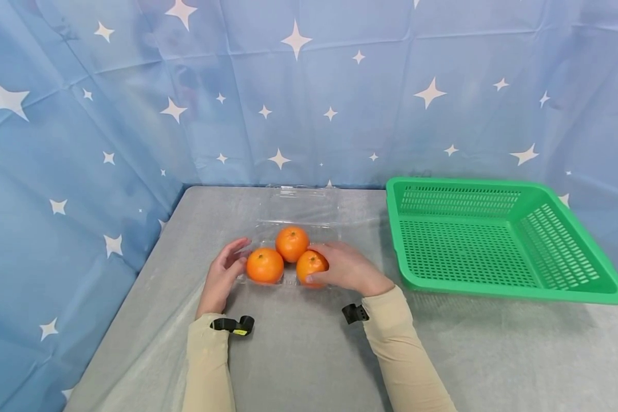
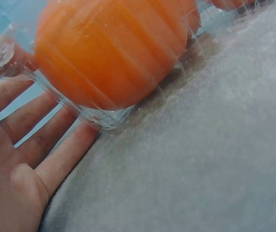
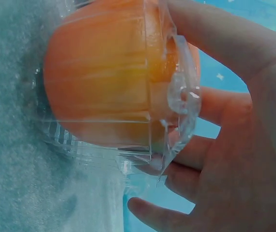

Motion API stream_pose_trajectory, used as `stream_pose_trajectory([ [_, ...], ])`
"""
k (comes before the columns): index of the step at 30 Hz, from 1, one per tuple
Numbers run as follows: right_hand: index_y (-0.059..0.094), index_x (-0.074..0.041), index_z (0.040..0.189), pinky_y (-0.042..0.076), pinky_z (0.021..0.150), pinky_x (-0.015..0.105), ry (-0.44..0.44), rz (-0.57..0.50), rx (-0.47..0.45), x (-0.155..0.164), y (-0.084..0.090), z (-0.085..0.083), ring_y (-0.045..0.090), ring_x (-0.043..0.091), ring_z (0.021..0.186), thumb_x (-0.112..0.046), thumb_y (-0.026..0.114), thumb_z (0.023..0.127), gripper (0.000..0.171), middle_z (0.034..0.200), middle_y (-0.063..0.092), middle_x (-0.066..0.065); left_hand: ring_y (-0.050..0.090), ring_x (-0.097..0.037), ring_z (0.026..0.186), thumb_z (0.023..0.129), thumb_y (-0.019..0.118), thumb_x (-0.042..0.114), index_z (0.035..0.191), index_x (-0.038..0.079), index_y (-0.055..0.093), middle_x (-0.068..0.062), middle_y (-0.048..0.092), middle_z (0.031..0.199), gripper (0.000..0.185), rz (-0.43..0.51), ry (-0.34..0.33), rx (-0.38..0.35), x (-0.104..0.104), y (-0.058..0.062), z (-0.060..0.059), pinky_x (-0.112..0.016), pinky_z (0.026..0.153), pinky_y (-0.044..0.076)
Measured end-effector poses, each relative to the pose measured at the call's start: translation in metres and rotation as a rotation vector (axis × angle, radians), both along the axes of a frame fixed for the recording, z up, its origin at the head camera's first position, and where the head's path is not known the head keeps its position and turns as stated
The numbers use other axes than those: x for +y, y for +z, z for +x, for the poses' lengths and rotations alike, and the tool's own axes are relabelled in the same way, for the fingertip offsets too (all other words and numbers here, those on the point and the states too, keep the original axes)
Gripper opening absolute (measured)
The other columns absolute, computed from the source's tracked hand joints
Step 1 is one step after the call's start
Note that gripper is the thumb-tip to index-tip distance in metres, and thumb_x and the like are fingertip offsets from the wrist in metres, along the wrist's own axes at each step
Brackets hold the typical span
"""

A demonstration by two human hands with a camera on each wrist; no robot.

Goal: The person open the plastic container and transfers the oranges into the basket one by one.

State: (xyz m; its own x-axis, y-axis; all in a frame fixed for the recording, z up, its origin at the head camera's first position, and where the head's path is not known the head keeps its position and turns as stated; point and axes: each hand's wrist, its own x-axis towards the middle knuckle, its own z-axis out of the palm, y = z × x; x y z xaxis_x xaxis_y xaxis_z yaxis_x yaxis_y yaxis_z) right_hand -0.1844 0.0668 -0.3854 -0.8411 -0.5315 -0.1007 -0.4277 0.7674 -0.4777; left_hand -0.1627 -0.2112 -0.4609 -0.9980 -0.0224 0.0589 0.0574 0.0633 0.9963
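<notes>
While the clear plastic box (image 1: pixel 293 229) is sitting near the back left of the grey surface (image 1: pixel 309 355), open room is lying in front of it. Its long axis is running left to right, with its lid lying open toward the star curtain (image 1: pixel 82 143). Three oranges (image 1: pixel 265 265) are resting inside. The left hand (image 1: pixel 221 277) is touching the box's left end with straight fingers; the right hand (image 1: pixel 347 268) is curling around its right end. The green basket (image 1: pixel 571 294) is standing just right.

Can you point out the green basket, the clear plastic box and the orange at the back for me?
green basket (image 1: pixel 499 292): head view, on its front rim.
clear plastic box (image 1: pixel 301 206): head view, on its open lid.
back orange (image 1: pixel 292 243): head view, on the middle of its peel.
</notes>
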Motion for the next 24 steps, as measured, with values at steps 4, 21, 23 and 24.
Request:
stream_pose_trajectory([
  [4, 0.048, -0.021, 0.128, 0.038, 0.088, 0.034, 0.008, 0.002, 0.007, 0.0, -0.002, 0.0, 0.048, 0.016, 0.102, -0.052, 0.064, 0.074, 0.065, 0.119, 0.053, 0.0, 0.048, -0.014, 0.113, 0.086, 0.058, 0.023, 0.127, 0.022, 0.047, 0.004, 0.047, 0.128, 0.042, 0.006, -0.005, 0.01, 0.0, -0.001, 0.0, -0.031, 0.087, 0.044],
  [21, 0.042, -0.021, 0.134, 0.035, 0.089, 0.036, 0.059, -0.008, -0.027, 0.002, -0.001, 0.001, 0.043, 0.017, 0.105, -0.046, 0.069, 0.072, 0.072, 0.12, 0.052, -0.008, 0.044, -0.022, 0.118, 0.089, 0.053, 0.012, 0.13, 0.014, 0.044, -0.005, 0.044, 0.131, 0.042, 0.0, -0.021, -0.018, 0.005, 0.02, 0.01, -0.031, 0.089, 0.043],
  [23, 0.043, -0.02, 0.133, 0.034, 0.088, 0.036, 0.059, -0.019, -0.028, 0.002, -0.001, 0.001, 0.043, 0.017, 0.105, -0.045, 0.069, 0.071, 0.071, 0.119, 0.053, -0.007, 0.045, -0.021, 0.117, 0.089, 0.054, 0.014, 0.13, 0.016, 0.044, -0.004, 0.044, 0.131, 0.042, 0.004, -0.018, -0.022, 0.004, 0.017, 0.008, -0.031, 0.089, 0.042],
  [24, 0.043, -0.02, 0.133, 0.034, 0.088, 0.036, 0.058, -0.02, -0.025, 0.002, -0.001, 0.001, 0.044, 0.017, 0.105, -0.045, 0.069, 0.071, 0.071, 0.118, 0.053, -0.007, 0.045, -0.02, 0.117, 0.088, 0.055, 0.016, 0.129, 0.017, 0.045, -0.003, 0.045, 0.131, 0.042, 0.005, -0.014, -0.024, 0.003, 0.014, 0.007, -0.031, 0.089, 0.042],
])
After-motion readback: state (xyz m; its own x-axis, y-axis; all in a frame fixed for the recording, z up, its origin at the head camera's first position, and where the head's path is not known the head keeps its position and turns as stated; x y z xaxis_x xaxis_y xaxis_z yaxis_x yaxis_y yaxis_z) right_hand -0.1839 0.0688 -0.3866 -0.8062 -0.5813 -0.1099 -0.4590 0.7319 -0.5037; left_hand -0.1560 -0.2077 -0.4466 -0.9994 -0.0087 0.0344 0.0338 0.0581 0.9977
